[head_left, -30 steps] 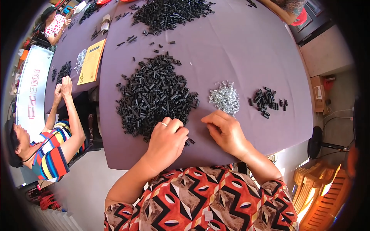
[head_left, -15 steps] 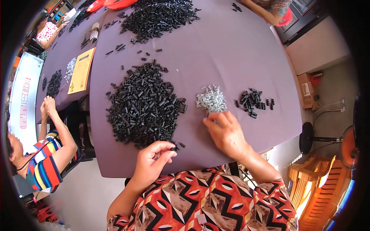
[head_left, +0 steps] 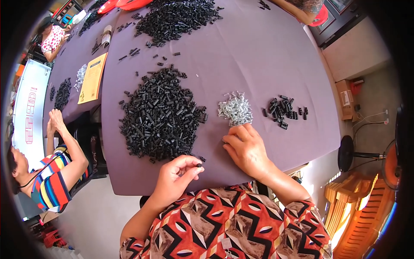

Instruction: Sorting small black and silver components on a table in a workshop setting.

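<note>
My left hand (head_left: 177,176) is at the near edge of the table, thumb and forefinger pinching a small black plastic tube (head_left: 199,165) seen nearly end-on. Just beyond it spreads a big heap of similar black tubes (head_left: 161,114). My right hand (head_left: 246,151) is palm down at the near edge of a small pile of silvery coil springs (head_left: 235,108). Its fingers are bent and drawn together; their tips are partly hidden, and I cannot see what is between them. Right of the springs lies a smaller group of black pieces (head_left: 282,111).
A purple-grey cloth covers the table (head_left: 250,52). Farther off are another black heap (head_left: 177,21) and red basins (head_left: 131,4). A yellow booklet (head_left: 92,77) lies left, by a person in a striped shirt (head_left: 51,177). A fan (head_left: 390,159) stands at right.
My right hand has drawn back slightly toward me and left from the springs, its fingers closer together. My left hand has shifted a little right with the black tube, which now shows its end.
</note>
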`<state>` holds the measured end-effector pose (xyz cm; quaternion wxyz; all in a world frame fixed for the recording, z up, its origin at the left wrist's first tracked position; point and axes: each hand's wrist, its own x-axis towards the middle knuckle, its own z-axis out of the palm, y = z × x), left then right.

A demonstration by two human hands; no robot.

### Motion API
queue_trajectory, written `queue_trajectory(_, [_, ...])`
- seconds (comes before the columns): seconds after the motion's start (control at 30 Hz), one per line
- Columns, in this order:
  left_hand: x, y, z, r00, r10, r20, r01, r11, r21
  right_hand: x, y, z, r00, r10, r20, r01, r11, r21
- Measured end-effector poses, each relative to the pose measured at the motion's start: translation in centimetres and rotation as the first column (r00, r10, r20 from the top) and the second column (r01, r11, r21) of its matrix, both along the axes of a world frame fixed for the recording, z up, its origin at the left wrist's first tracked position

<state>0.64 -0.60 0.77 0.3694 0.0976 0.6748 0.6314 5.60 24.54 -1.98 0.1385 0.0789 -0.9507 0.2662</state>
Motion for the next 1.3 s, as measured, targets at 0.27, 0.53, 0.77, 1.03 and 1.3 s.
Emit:
queue_trajectory(0.27, [-0.5, 1.5, -0.8, 0.992, 0.073, -0.103, -0.065, 0.994, 0.086, -0.1, -0.8, 0.8, 0.963, 0.044, 0.265, 0.123, 0.804, -0.582])
queue_trajectory(0.53, [-2.8, 5.9, -0.8, 0.61, 0.005, -0.792, 0.042, 0.998, 0.039, -0.3, 0.8, -0.1, 0.852, 0.393, 0.347, 0.307, 0.162, -0.938])
queue_trajectory(0.77, [-3.4, 7.4, -1.0, 0.65, -0.049, -0.758, 0.08, 0.997, 0.004, -0.3, 0.9, 0.8, 0.915, 0.255, 0.313, 0.275, 0.175, -0.945])
queue_trajectory(1.03, [-3.8, 8.3, -1.9, 0.641, -0.122, -0.758, 0.108, 0.992, -0.069, -0.2, 1.3, 1.5, 0.978, 0.06, 0.199, 0.111, 0.657, -0.746])
queue_trajectory(1.3, [-4.5, 8.6, -0.9, 0.697, -0.236, -0.677, 0.194, 0.971, -0.138, -0.2, 2.0, 0.9, 0.959, 0.133, 0.25, 0.17, 0.433, -0.885])
